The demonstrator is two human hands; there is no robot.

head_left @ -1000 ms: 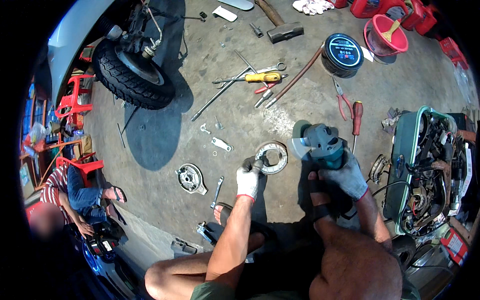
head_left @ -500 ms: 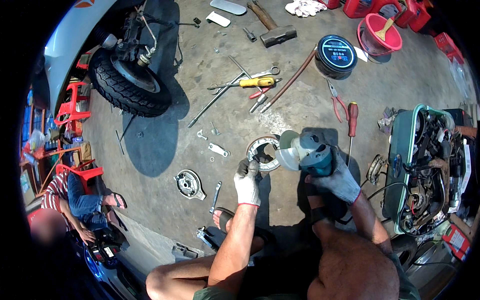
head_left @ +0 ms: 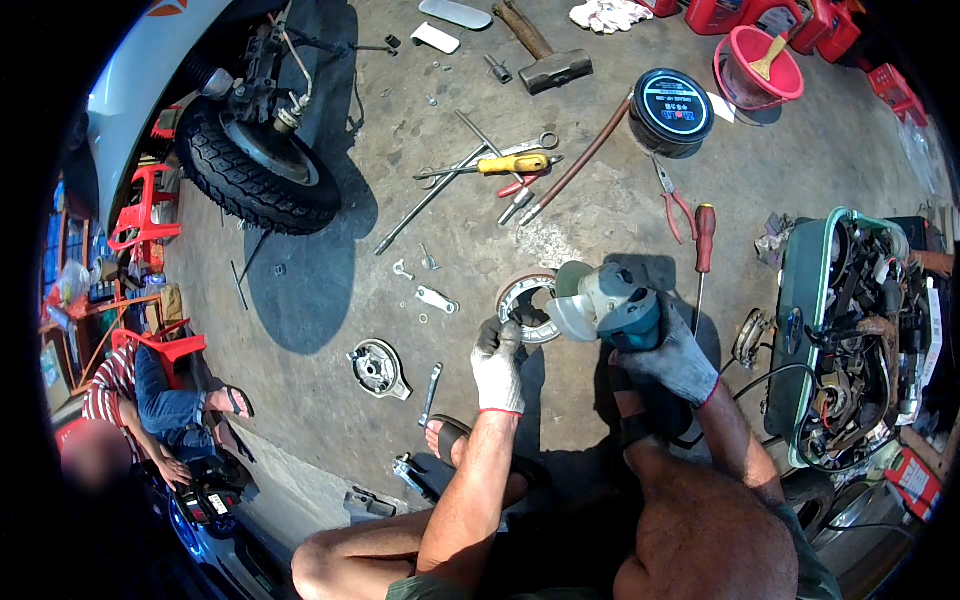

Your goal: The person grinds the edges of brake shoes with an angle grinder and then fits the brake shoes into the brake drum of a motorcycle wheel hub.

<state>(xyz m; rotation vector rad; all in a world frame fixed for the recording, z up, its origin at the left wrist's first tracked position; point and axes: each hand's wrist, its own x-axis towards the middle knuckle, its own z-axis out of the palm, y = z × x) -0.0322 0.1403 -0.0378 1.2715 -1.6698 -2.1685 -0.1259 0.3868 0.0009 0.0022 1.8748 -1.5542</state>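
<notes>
In white gloves, my left hand (head_left: 497,362) pinches the near-left edge of a ring of brake shoes (head_left: 515,292), and my right hand (head_left: 672,362) grips a teal angle grinder (head_left: 622,308). The grinder's disc and guard overlap the ring's right side in the view; whether they touch it, I cannot tell. Left of my left hand lie a round metal backing plate (head_left: 378,370), a small wrench (head_left: 432,392) and a small metal lever (head_left: 436,298). A red screwdriver (head_left: 705,235) lies beyond my right hand.
Crossed tools (head_left: 490,168), a hammer (head_left: 555,70), a black tub (head_left: 670,105) and a pink bucket (head_left: 755,85) lie ahead. A motorcycle wheel (head_left: 210,170) is upper left, a green crate of parts (head_left: 800,300) right. A seated person (head_left: 165,400) is at lower left.
My right hand has moved the grinder leftward, closer to the ring. My left hand stays on the ring. The whole view has shifted slightly.
</notes>
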